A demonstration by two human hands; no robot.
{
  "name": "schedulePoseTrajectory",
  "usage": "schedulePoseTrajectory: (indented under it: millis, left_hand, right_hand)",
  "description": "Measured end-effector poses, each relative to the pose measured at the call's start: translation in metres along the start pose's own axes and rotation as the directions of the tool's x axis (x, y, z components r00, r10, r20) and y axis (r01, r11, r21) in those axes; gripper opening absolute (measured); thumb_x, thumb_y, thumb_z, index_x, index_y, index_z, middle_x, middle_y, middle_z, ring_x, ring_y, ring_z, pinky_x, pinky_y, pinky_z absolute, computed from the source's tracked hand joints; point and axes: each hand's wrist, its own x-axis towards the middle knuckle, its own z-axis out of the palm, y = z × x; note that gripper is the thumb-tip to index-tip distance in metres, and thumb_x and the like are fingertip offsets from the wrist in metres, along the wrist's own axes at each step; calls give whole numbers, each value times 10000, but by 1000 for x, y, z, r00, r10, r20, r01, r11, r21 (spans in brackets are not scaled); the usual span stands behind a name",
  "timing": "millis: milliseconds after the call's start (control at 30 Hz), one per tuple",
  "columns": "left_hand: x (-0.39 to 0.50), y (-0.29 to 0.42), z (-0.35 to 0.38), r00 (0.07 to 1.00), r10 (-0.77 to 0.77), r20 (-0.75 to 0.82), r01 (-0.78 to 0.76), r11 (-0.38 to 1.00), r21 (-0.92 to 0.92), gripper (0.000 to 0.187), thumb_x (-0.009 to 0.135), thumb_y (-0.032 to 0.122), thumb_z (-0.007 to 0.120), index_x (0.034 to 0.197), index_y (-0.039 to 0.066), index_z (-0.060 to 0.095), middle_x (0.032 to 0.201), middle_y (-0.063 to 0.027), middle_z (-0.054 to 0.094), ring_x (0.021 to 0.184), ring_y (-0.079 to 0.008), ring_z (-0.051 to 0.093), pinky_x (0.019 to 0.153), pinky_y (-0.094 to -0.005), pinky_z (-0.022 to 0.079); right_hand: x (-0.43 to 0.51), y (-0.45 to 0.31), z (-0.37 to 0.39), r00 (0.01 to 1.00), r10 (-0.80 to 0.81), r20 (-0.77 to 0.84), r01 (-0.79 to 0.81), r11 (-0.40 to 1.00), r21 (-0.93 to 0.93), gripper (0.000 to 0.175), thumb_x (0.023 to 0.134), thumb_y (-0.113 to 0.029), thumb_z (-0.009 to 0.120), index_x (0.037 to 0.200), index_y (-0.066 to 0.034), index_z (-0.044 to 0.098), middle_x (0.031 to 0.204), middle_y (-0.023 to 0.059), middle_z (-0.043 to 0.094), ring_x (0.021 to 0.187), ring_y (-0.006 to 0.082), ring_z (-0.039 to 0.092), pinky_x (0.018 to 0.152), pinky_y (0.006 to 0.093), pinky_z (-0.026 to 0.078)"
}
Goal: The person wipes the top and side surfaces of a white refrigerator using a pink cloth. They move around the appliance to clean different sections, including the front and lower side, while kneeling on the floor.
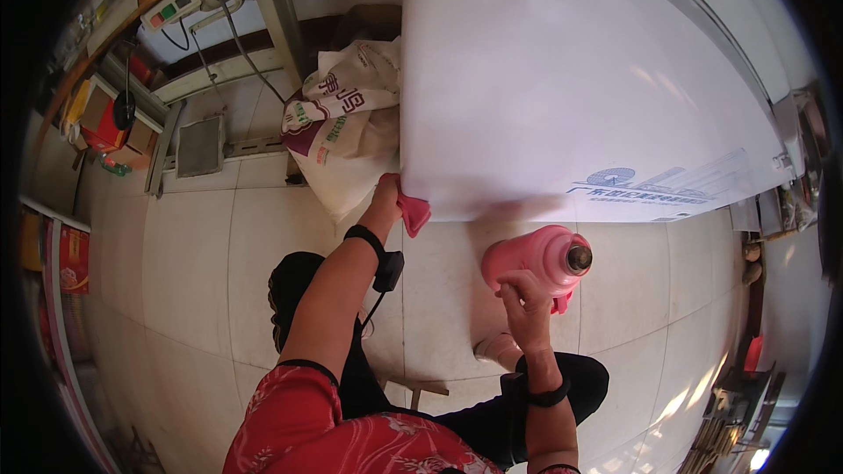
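Note:
My left hand [388,191] grips a pink cloth [415,214] at the lower left corner of a large white box-like cabinet [560,79]. The cloth's loose end hangs below the hand, over the tiled floor. Just left of that hand rests a full pale sack [352,158] with printing. On the floor to the right, a pink thermos flask [530,257] with a stopper in its neck stands in front of the cabinet. My right hand [529,316], fingers curled, overlaps the flask's near side. Whether it touches the flask or its handle [560,303] cannot be made out.
A low wooden stool [425,387] shows between my legs. A switch box [171,6] and cables hang at the upper left, above a metal frame. Cardboard boxes [135,143] lie below them. Shelves with goods [74,257] line the left edge; stacked items [731,408] stand lower right.

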Motion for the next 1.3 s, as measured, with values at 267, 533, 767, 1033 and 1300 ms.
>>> schedulePoseTrajectory:
  millis: [267, 533, 767, 1033, 1300]
  left_hand:
    - [-61, 39, 31, 988, 103, 115, -97, 994, -53, 270, 1016, 179, 393, 1171, -6, 512, 1170, -136, 597, 1046, -251, 596, 939, -445, 509]
    - [-184, 110, 91, 871, 298, 392, -357, 930, 86, 318, 997, 250, 537, 1219, 24, 526, 1133, -67, 608, 955, -142, 590, 874, -311, 511]
    - [-269, 133, 146, 449, 707, 547, -888, 286, 359, 283, 988, 285, 557, 1047, 8, 566, 901, -46, 589, 833, -123, 526, 773, -283, 464]
    - [-308, 174, 200, 69, 776, 627, -965, -108, 240, 284, 964, 219, 589, 1148, 16, 515, 939, -67, 602, 833, -164, 560, 798, -315, 474]
    - [-316, 172, 200, -16, 766, 643, -968, -173, 183, 428, 949, 138, 573, 1331, -8, 443, 1283, -154, 507, 1137, -242, 528, 984, -335, 417]
  right_hand:
    - [-7, -13, 11, 994, -109, 11, 110, 994, -17, 118, 838, 49, 610, 940, -6, 633, 885, 116, 622, 761, 237, 628, 657, 289, 494]
    - [-12, -17, 22, 986, -165, 18, 166, 984, -60, 100, 836, 36, 601, 921, -5, 633, 878, 134, 628, 770, 269, 638, 669, 320, 507]
    - [-16, -19, 20, 986, -165, 33, 168, 982, -84, 89, 839, 23, 593, 911, -9, 636, 871, 151, 628, 773, 320, 634, 678, 348, 510]
    - [-17, -25, 18, 971, -235, 34, 237, 965, -114, 70, 855, 11, 604, 912, -11, 638, 861, 137, 622, 739, 291, 635, 645, 334, 503]
    - [-18, -22, 18, 958, -286, 4, 285, 954, -89, 79, 850, 24, 602, 907, -13, 643, 838, 118, 621, 695, 233, 643, 629, 305, 509]
